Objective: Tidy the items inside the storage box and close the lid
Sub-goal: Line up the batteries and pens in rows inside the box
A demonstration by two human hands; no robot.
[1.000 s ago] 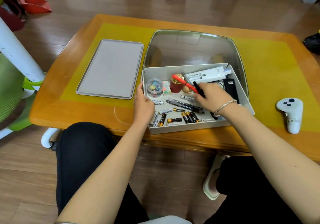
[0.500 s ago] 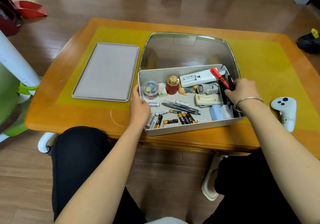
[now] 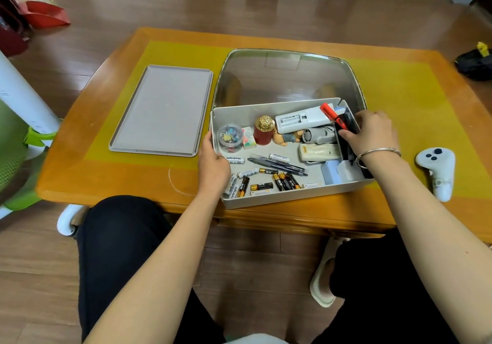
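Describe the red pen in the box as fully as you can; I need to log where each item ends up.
The red pen is a slim marker-like stick, bright red with a black clip or trim, plastic by its look. It lies tilted at the far right end of the storage box, its red tip resting against the white remote. The right hand pinches its lower end beside a black item along the right wall. Whether it is capped cannot be told.

A home living room: a low glossy orange-brown wooden table (image 3: 399,218) stands on brown wood-plank flooring (image 3: 239,2), with a pale slipper (image 3: 323,277) underneath and a white game controller (image 3: 438,168) on top.
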